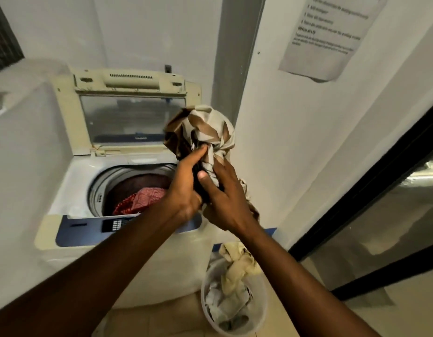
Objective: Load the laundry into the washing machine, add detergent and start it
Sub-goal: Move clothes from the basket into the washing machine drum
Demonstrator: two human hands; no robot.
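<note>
A bunched beige-and-brown patterned cloth [203, 128] was gripped by both the left hand [184, 188] and right hand [225, 198] just right of the open white top-loading washing machine's drum [128, 188]. It was best gathered tight and carried left over the opening, lest trailing ends catch the rim.

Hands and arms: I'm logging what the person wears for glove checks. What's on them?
Nothing shows: the left hand and right hand are bare, with no gloves, rings, watch or bracelets. Both forearms are uncovered to the frame's edge, no sleeves.
</note>
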